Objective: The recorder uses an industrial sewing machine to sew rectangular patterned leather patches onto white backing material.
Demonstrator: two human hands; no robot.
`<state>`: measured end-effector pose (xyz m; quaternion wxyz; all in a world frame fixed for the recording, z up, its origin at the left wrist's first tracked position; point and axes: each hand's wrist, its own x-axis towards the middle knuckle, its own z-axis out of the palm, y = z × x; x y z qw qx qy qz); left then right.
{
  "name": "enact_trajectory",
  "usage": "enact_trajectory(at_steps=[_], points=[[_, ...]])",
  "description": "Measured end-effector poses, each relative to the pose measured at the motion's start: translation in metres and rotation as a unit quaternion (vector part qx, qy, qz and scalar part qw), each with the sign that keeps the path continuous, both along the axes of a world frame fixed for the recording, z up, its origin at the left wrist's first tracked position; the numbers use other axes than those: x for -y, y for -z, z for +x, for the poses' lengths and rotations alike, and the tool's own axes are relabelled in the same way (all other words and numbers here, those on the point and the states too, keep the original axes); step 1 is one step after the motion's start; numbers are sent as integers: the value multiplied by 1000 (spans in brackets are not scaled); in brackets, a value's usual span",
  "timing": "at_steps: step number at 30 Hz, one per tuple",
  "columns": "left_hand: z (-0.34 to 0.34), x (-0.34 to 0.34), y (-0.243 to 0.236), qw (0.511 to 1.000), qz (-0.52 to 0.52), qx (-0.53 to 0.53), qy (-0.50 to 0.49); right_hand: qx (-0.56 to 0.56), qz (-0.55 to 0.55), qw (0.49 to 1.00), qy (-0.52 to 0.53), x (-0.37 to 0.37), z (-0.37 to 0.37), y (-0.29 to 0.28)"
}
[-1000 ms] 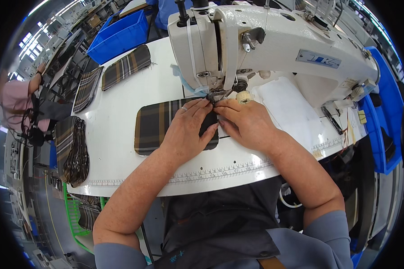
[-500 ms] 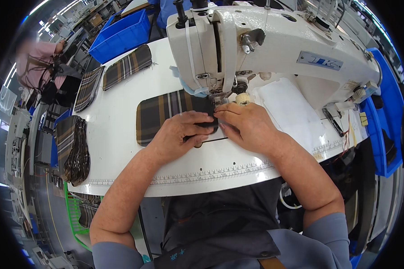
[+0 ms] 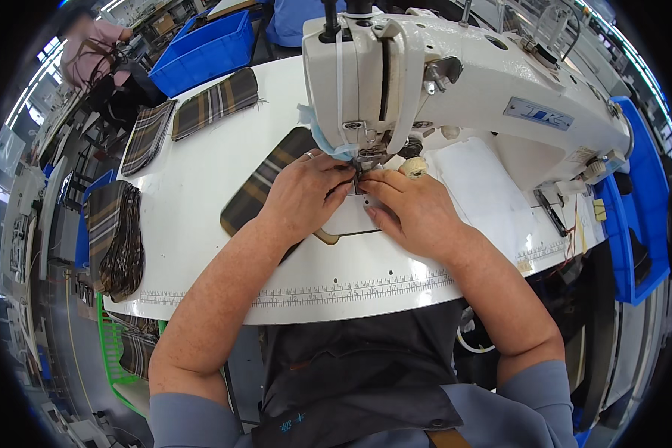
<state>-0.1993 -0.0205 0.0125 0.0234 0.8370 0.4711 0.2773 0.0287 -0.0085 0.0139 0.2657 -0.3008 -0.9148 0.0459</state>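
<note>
A dark plaid fabric piece point(image 3: 255, 196) with rounded corners lies slantwise on the white sewing table, its far-right end running in under the sewing machine's point(image 3: 351, 89) needle area. My left hand point(image 3: 306, 193) rests over the piece, thumb and fingers pinched together on its edge close to the presser foot point(image 3: 367, 158). On the other side of the foot is my right hand point(image 3: 418, 213), fingers stretched forward with the tips at the foot and the thumb apart on the table. The fabric's edge right under the needle is hidden by fingers.
Plaid stacks lie at the table's left: one far point(image 3: 216, 103), one beside it point(image 3: 148, 136), a thick one point(image 3: 114, 239) at the edge. Blue bins stand behind point(image 3: 201, 56) and at right point(image 3: 635, 246). A white sheet point(image 3: 478, 179) and black thread snips point(image 3: 551, 213) lie under the machine arm. Another person point(image 3: 101, 56) sits far left.
The plaid piece has turned from lying square to slanting, its left end swinging toward me. My left hand has shifted forward, nearer the presser foot. My right hand stays nearly in place.
</note>
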Motion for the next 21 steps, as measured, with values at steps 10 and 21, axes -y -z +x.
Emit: enact_trajectory(at_steps=[10,21], points=[[2,3,7,997,62,-15,-40,-2,-1,1000,-17,0,-4,-3],[-14,11,14,997,-45,-37,-59,-1,-4,1000,-28,3,-7,-7]])
